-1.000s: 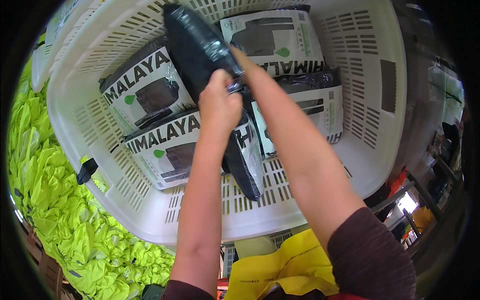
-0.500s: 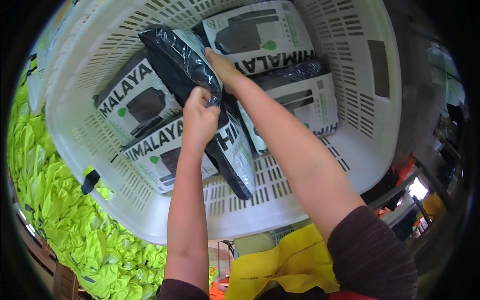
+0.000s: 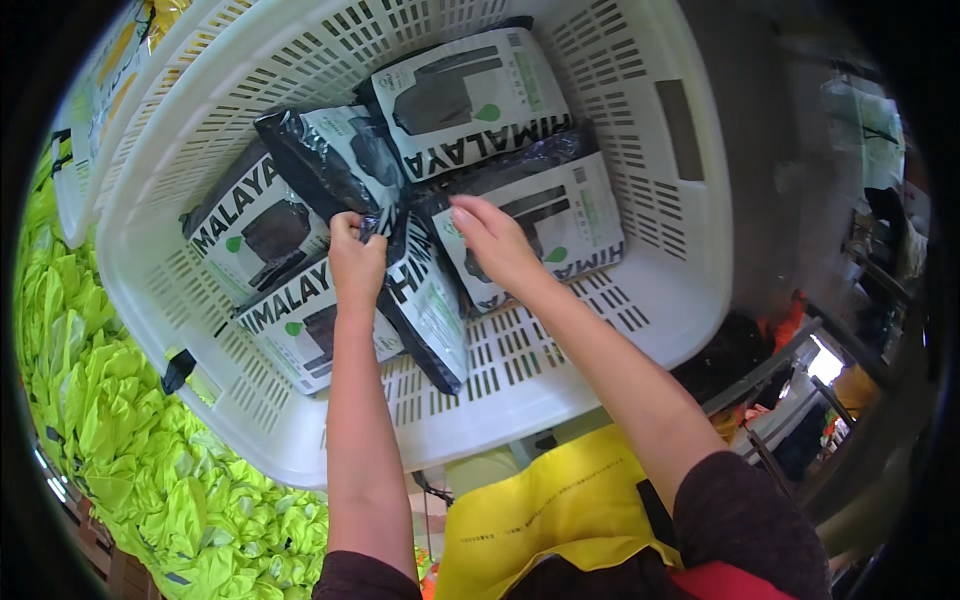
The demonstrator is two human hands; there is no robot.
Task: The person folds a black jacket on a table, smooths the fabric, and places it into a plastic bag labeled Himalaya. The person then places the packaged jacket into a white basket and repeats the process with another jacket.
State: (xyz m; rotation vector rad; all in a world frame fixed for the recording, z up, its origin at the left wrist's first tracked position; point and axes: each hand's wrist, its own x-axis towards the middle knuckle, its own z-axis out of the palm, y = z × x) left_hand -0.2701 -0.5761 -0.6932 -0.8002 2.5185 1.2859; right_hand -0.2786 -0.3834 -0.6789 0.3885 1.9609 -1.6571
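Inside a white basket (image 3: 540, 400), left fingers (image 3: 346, 224) pinch one of six packages (image 3: 345, 155), stretching toward the basket's far wall; right fingers (image 3: 480, 212) loosely spread.

Person's workwear: yellow apron (image 3: 540, 490), dark sleeves, bare left hand (image 3: 358, 265) and bare right hand (image 3: 500, 250).
Apron: smooth, creased, one slanting row of small dark marks (image 3: 540, 505). Left sleeve (image 3: 365, 577): dark brown, left of the apron. Right sleeve (image 3: 755, 525): dark brown, finely streaked, ending near the elbow, right of the apron. Black strip (image 3: 657, 512): at the apron's right edge. Red cloth (image 3: 730, 582): beside the apron's lower right corner. Black cloth (image 3: 590, 580): below the apron's lower edge. Forearms (image 3: 368, 440): bare.
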